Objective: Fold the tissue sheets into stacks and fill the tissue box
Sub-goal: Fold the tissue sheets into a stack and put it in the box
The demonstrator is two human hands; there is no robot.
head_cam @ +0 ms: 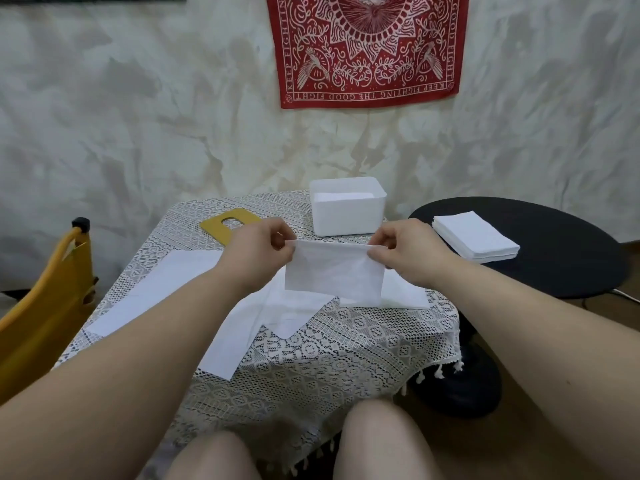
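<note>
Your left hand (258,245) and right hand (403,249) pinch folded tissue sheet's (334,273) top corners at frame centre, keeping it taut so edges align; tissue box (347,216) waits behind.

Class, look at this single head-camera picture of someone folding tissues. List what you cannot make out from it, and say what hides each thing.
- Inside of the white box: its near wall hides how full it is.
- Yellow lid: the left hand covers its near end.
- Held tissue: number of layers is too fine to tell.
- Loose sheets on the table: both forearms cross them, so no count.
- Stack on the black table: sheets too thin to count.
- Right hand: fingertips hidden behind the tissue.
</note>
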